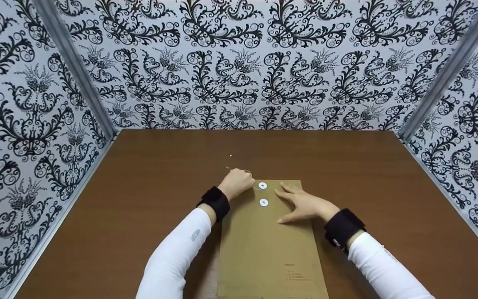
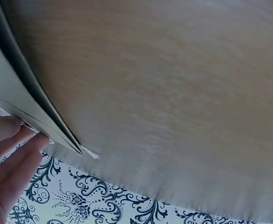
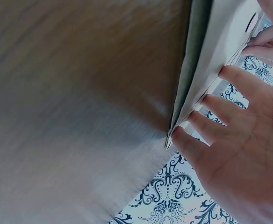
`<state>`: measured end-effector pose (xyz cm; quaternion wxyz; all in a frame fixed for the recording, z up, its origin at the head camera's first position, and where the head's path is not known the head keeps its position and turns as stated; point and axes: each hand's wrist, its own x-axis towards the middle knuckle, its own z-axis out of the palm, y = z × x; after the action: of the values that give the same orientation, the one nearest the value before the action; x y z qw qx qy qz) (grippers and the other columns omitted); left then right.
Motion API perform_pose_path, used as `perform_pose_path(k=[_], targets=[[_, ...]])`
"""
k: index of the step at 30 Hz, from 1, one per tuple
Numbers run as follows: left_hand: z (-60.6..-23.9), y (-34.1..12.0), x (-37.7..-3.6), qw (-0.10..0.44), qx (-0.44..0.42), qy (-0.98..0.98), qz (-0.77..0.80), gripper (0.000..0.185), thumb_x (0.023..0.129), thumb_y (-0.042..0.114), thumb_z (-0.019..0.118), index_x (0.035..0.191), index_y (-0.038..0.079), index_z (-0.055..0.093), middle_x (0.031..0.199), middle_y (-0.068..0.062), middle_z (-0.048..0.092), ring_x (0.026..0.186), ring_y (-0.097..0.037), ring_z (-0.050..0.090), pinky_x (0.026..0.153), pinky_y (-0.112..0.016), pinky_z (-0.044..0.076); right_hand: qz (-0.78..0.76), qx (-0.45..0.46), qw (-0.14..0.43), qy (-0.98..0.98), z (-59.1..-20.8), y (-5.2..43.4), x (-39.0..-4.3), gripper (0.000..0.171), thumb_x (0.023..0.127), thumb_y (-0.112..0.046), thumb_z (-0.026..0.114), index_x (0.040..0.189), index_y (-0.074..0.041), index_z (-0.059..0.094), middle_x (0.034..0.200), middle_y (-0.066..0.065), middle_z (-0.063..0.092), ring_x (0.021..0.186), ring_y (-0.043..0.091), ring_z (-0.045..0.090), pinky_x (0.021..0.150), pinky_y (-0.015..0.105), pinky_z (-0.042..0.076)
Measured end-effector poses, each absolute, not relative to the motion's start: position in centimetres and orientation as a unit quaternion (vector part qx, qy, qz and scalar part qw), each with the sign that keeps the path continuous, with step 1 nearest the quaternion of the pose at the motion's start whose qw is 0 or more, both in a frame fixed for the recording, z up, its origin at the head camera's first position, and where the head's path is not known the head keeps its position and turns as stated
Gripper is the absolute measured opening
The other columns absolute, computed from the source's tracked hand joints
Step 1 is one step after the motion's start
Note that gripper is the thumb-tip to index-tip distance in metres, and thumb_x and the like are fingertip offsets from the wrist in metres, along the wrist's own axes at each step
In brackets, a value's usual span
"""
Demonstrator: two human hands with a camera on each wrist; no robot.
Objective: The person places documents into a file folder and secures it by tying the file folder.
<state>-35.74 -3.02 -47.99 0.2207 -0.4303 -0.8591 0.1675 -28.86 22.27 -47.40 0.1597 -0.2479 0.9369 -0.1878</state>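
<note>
— What am I looking at on your feed?

— I'm watching a brown envelope (image 1: 270, 241) lying lengthwise on the wooden table (image 1: 139, 199), its flap end pointing away from the person; two white string-tie discs are showing near that end, the upper disc (image 1: 262, 185) on the flap and the lower disc (image 1: 264, 202) just below it.

— And the hands?

— The left hand (image 1: 235, 182) is sitting at the envelope's far left corner, fingers curled, pinching a thin string (image 1: 239, 170) that is trailing out behind the knuckles; a faint line of it is running to the upper disc. The right hand (image 1: 303, 204) is lying flat on the envelope just right of the discs, fingers straight and slightly spread, pressing the paper down.

— How far along would you say it is?

— I'm judging the closure as in the middle of being worked; the string is looking free of the lower disc, though I cannot tell how many turns are sitting on the upper one; the flap is lying flat, not lifted.

— Anything from the wrist views?

— Both are blurring; the right one is showing the spread fingers (image 3: 220, 108) along the envelope's edge.
</note>
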Motion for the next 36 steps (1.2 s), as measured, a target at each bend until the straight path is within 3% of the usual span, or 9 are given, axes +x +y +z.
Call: perform_pose_path(k=[9, 16, 23, 31, 36], targets=[[-48.0, -3.6, -35.3, 0.231, -0.428, -0.856, 0.174, 0.018, 0.088, 0.012, 0.069, 0.075, 0.021, 0.077, 0.081, 0.004, 0.076, 0.070, -0.014, 0.071, 0.058, -0.030, 0.059, -0.190, -0.246, 0.162, 0.937, -47.2, 22.0, -28.7, 0.099, 0.084, -0.054, 0.079, 0.160, -0.010, 0.033, 0.171, 0.023, 0.016, 0.159, 0.046, 0.015, 0.125, 0.062, 0.026], [-48.3, -4.8, -34.9, 0.259, -0.465, -0.828, 0.178, 0.025, 0.083, 0.007, 0.073, 0.062, 0.021, 0.070, 0.067, 0.008, 0.071, 0.058, -0.010, 0.064, 0.052, -0.027, 0.051, -0.193, -0.245, 0.176, 0.934, -47.2, 22.0, -28.6, 0.099, 0.085, -0.053, 0.079, 0.161, -0.010, 0.032, 0.172, 0.022, 0.012, 0.158, 0.050, 0.012, 0.124, 0.067, 0.023], [-48.7, -5.9, -34.6, 0.300, -0.507, -0.788, 0.176, 0.028, 0.079, 0.008, 0.073, 0.057, 0.023, 0.066, 0.065, 0.009, 0.070, 0.056, -0.008, 0.062, 0.049, -0.026, 0.048, -0.193, -0.243, 0.177, 0.934, -47.1, 22.3, -28.4, 0.098, 0.086, -0.052, 0.078, 0.161, -0.009, 0.031, 0.172, 0.023, 0.012, 0.158, 0.049, 0.012, 0.124, 0.066, 0.023], [-48.7, -6.3, -33.9, 0.318, -0.516, -0.775, 0.177, 0.024, 0.082, 0.011, 0.071, 0.061, 0.024, 0.069, 0.066, 0.011, 0.069, 0.057, -0.007, 0.063, 0.049, -0.026, 0.049, -0.197, -0.245, 0.171, 0.934, -47.2, 22.3, -28.6, 0.099, 0.085, -0.051, 0.079, 0.161, -0.008, 0.032, 0.172, 0.023, 0.011, 0.158, 0.050, 0.013, 0.124, 0.066, 0.024], [-49.0, -6.1, -33.4, 0.315, -0.515, -0.777, 0.179, 0.019, 0.089, 0.018, 0.070, 0.070, 0.022, 0.071, 0.070, 0.010, 0.068, 0.058, -0.009, 0.064, 0.047, -0.026, 0.050, -0.198, -0.245, 0.169, 0.934, -47.4, 22.4, -28.5, 0.099, 0.085, -0.051, 0.079, 0.160, -0.008, 0.032, 0.172, 0.023, 0.012, 0.158, 0.050, 0.013, 0.124, 0.065, 0.024]])
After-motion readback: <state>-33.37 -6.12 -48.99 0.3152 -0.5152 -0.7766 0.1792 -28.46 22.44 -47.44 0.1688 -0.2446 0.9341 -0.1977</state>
